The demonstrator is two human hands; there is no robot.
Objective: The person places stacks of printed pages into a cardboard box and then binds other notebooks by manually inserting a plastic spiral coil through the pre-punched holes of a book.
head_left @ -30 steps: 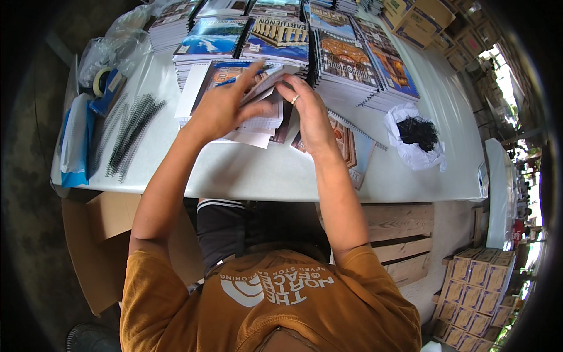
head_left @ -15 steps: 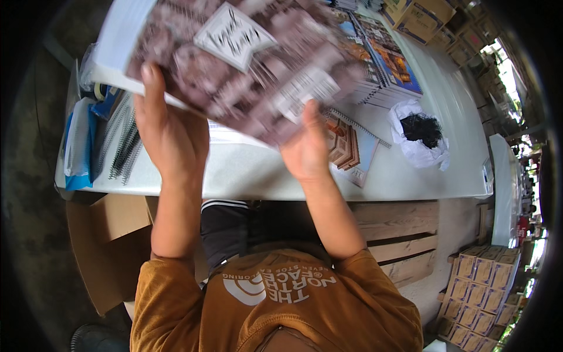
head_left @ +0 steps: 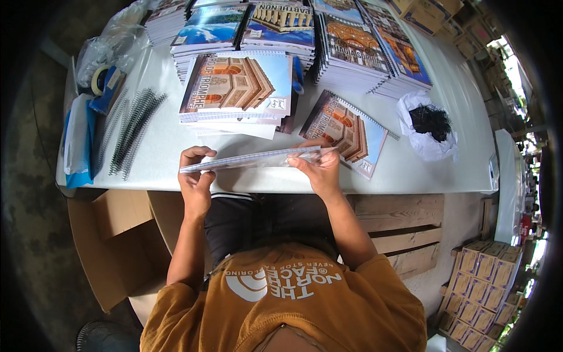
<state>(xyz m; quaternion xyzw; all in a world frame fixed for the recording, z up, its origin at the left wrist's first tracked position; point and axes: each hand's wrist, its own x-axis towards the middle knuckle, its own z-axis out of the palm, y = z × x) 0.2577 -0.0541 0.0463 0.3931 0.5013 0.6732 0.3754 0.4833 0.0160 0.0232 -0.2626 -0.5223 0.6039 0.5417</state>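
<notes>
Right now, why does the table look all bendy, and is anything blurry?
In the head view the fisheye lens bows the white table's near edge and darkens the corners; the notebook held edge-on between the left hand and right hand looks sharp; bright daylight washes out the far right rim.

The notebook point(head_left: 258, 159) held edge-on shows a glossy card cover over matt paper pages, the stacked notebooks point(head_left: 234, 88) have shiny printed covers, the table point(head_left: 410, 170) looks smooth white plastic, and the spiral bindings point(head_left: 132, 132) look like black plastic.
</notes>
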